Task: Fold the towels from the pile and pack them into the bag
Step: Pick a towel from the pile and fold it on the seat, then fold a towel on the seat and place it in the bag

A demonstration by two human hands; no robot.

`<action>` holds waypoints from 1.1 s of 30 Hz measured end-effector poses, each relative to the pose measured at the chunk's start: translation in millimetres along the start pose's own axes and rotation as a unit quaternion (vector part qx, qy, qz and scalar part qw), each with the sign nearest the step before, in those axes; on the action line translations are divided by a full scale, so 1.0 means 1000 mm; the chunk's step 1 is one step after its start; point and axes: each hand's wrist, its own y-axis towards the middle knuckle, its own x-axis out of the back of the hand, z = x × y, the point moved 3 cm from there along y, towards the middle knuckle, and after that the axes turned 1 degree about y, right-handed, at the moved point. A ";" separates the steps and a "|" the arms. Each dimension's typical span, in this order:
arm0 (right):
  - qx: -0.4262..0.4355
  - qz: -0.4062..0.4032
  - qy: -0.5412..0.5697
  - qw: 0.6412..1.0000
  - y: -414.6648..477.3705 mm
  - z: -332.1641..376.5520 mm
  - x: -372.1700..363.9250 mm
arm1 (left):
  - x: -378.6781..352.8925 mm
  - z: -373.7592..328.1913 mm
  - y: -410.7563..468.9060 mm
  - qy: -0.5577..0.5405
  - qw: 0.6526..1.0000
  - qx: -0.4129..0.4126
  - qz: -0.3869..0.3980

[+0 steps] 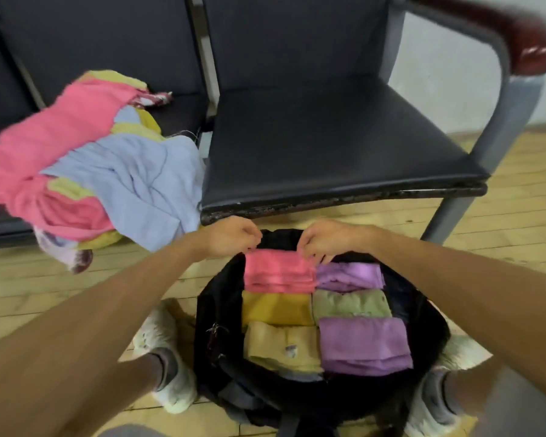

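The black bag (215,310) stands open on the floor (501,216) between the person's feet. The left hand (230,238) pinches one far corner of a folded pink towel (278,271), and the right hand (325,239) pinches the other. It lies at 11 o'clock inside the bag, touching five other folded towels (363,345). The loose pile (108,171) sits on a seat (183,111) at 10 o'clock from the bag.

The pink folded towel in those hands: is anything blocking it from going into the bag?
Nothing visible does. The left hand and right hand pinch the far edge of the pink folded towel, which lies in the far-left slot of the open bag, beside a purple towel and just beyond a yellow towel.
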 end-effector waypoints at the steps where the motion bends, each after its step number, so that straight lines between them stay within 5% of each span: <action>1: 0.019 -0.001 0.006 1.000 -0.008 0.014 0.005 | 0.011 -0.009 -0.013 -0.035 0.999 -0.014 -0.006; 7: 0.132 -0.073 0.163 0.975 -0.037 0.106 0.033 | 0.081 -0.015 -0.068 -0.082 0.992 -0.052 -0.083; 11: 0.169 -0.141 0.215 0.951 -0.016 0.157 0.038 | 0.116 0.031 -0.094 -0.190 0.958 -0.001 -0.216; 16: 0.193 -0.197 0.142 0.951 0.039 0.202 0.015 | 0.145 0.092 -0.114 -0.037 0.923 0.081 -0.375; 25: 0.213 -0.228 -0.163 0.936 0.086 0.245 -0.040 | 0.142 0.128 -0.115 0.090 0.948 0.136 -0.274; 33: 0.178 -0.270 0.130 0.937 0.065 0.235 -0.004 | 0.148 0.102 -0.107 0.086 0.927 0.170 -0.324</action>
